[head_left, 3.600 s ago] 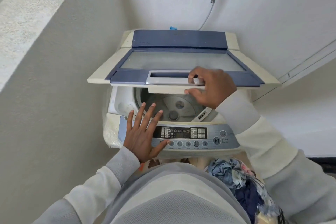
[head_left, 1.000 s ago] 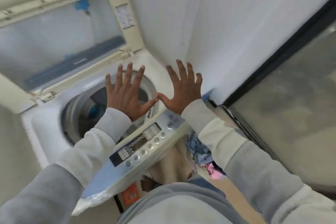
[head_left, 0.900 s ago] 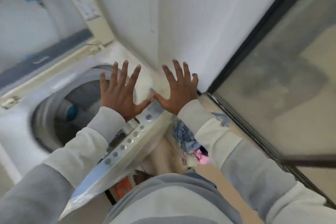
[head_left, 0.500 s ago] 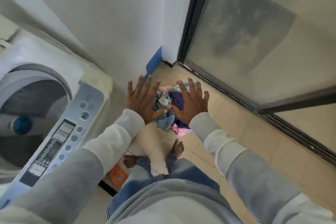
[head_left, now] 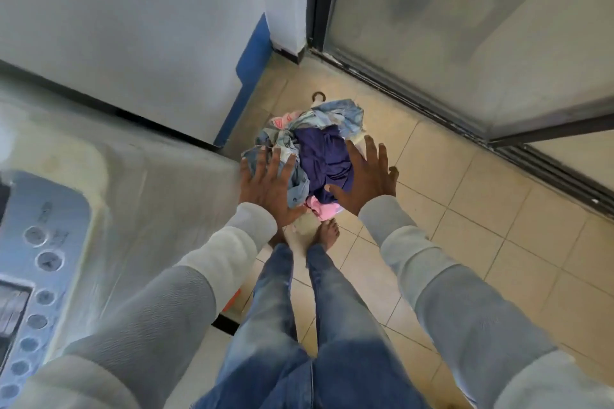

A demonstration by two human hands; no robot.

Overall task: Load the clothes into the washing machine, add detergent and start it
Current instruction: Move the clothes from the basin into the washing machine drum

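A heap of clothes (head_left: 319,149) in light blue, purple and pink lies on the tiled floor in front of my feet. My left hand (head_left: 269,186) hovers over its left side with fingers spread and straight. My right hand (head_left: 368,176) is stretched out over its right side, fingers also spread, holding nothing. Whether either hand touches the cloth I cannot tell. The washing machine (head_left: 133,196) fills the left edge, wrapped in clear plastic, with its grey control panel (head_left: 36,262) showing. The drum is out of view.
A white wall with a blue skirting strip (head_left: 249,73) stands behind the clothes. A dark-framed sliding glass door (head_left: 465,36) runs along the right. A small dark ring (head_left: 319,96) lies on the floor beyond the heap. An orange object (head_left: 232,300) peeks out under the machine.
The machine's lid was lifted open. Then my view swung right and down from the drum to the floor, and both open hands moved down toward the clothes heap.
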